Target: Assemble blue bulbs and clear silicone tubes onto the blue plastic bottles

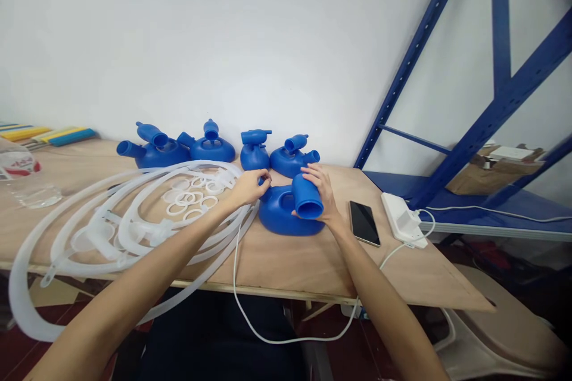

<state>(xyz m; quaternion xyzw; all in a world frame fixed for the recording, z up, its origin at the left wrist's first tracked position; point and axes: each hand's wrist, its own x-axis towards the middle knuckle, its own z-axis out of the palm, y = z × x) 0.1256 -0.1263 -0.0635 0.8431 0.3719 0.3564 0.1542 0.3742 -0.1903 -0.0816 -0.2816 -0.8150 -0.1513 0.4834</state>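
A blue plastic bottle (282,214) with a wide open mouth lies on the wooden table in front of me. My right hand (322,193) is wrapped round its mouth from the right side. At the bottle's left end, my left hand (254,186) pinches a small blue part near the spout; the fingers cover most of it. Just left of the bottle, white rings (190,198) lie inside coils of translucent tubing (134,196). Several more blue bottles (292,161) stand in a row along the wall behind.
Right of the bottle are a phone (364,223) and a white power strip (402,220) with a cable crossing the table's front edge. A clear plastic bottle (33,187) and coloured strips (49,134) are at the left. Blue shelving (482,113) rises at the right.
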